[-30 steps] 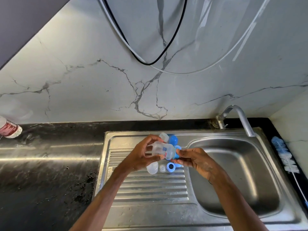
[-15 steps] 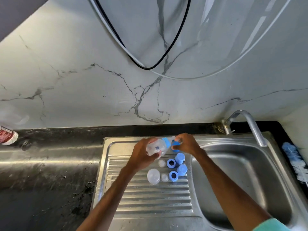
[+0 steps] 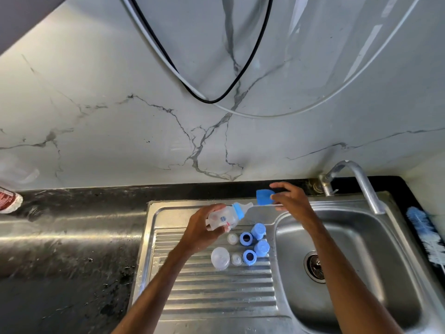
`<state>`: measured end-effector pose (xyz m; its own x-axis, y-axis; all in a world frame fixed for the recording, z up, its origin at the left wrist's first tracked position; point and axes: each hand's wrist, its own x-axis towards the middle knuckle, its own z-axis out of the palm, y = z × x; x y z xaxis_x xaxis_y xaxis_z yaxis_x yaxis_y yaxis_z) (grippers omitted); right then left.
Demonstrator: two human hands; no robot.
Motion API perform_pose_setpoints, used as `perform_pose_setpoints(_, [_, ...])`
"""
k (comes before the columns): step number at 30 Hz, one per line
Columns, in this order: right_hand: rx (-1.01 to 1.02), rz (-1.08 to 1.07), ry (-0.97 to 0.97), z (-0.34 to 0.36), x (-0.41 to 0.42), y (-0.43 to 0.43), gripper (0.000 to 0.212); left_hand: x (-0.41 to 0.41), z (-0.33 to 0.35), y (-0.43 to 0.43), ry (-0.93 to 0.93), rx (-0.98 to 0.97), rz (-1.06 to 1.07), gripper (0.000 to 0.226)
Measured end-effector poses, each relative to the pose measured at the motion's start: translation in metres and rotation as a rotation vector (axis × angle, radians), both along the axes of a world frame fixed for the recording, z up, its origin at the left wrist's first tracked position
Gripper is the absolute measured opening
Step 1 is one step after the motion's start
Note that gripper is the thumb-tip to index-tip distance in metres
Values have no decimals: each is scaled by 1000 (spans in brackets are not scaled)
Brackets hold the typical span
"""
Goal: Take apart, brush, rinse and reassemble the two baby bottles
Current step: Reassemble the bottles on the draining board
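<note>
Bottle point(image 3: 222, 219), tilted above the drainboard point(image 3: 216, 297), is gripped by the left hand point(image 3: 202, 227), its blue collar point(image 3: 238, 211) on. The right hand point(image 3: 291, 201) pinches a blue cap point(image 3: 263, 196), held apart from the bottle. Probably dismantling: next, park the cap on the drainboard and unscrew the collar.

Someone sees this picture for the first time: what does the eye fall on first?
The two hands meet above the back of the drainboard: the left hand grips a clear bottle with a blue ring, and the right hand holds a blue cap near its tip. Under them, small blue and clear parts lie in a cluster on the ribs. A blue brush lies right of the sink.
</note>
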<state>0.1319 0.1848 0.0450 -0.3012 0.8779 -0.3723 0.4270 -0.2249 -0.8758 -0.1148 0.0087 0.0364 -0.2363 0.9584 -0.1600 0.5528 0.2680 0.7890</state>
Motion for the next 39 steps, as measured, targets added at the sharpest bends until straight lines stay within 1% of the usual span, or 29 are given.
perform_pose_setpoints(2, [-149, 44, 290, 18, 8, -12, 36, 1, 4, -1, -40, 6, -16, 62])
perform_pose_setpoints(3, [-170, 102, 368, 24, 9, -19, 35, 2, 6, -2, -67, 13, -29, 61])
perform_pose_setpoints(4, [-167, 158, 409, 28, 9, -26, 33, 2, 9, -3, -93, 24, -49, 60])
perform_pose_setpoints(6, [-142, 226, 434, 35, 10, -37, 34, 4, 14, -5, -119, 44, -81, 61])
perform_pose_setpoints(8, [-134, 221, 445, 42, 11, -41, 36, 2, 21, -8, -149, 55, -79, 61])
perform_pose_setpoints(10, [-102, 202, 453, 49, 14, -45, 42, -1, 27, -10, -194, 66, -53, 61])
perform_pose_setpoints(13, [-55, 224, 422, 56, 10, -53, 50, 1, 35, -9, -215, 98, -60, 58])
perform_pose_setpoints(19, [-33, 276, 382, 65, -7, -63, 48, 10, 42, -7, -182, 135, -105, 58])
perform_pose_setpoints(21, [-12, 318, 350, 65, -8, -64, 47, 13, 41, -8, -125, 168, -125, 59])
perform_pose_setpoints(24, [-8, 283, 323, 61, -10, -65, 44, 18, 37, -11, -32, 229, -162, 60])
perform_pose_setpoints(26, [-38, 234, 306, 55, -14, -66, 42, 21, 31, -12, 71, 250, -185, 59])
perform_pose_setpoints(29, [-102, 136, 217, 44, -19, -66, 41, 26, 21, -10, 229, 268, -186, 60])
perform_pose_setpoints(32, [-217, 115, 234, 38, -19, -57, 42, 28, 16, 0, 287, 268, -200, 61])
perform_pose_setpoints(34, [-231, 140, 236, 38, -16, -45, 42, 27, 14, 14, 256, 214, -227, 68])
perform_pose_setpoints(35, [-200, 134, 210, 37, -16, -39, 43, 25, 12, 24, 234, 159, -243, 76])
perform_pose_setpoints(36, [-118, 118, 140, 35, -16, -32, 44, 23, 10, 34, 224, 78, -255, 87])
perform_pose_setpoints(37, [7, 97, 23, 33, -16, -24, 46, 21, 7, 44, 231, -21, -255, 99])
perform_pose_setpoints(38, [143, 82, -118, 30, -15, -18, 47, 19, 3, 53, 255, -127, -244, 106])
perform_pose_setpoints(39, [256, 74, -242, 27, -13, -13, 47, 16, 0, 61, 279, -217, -221, 107])
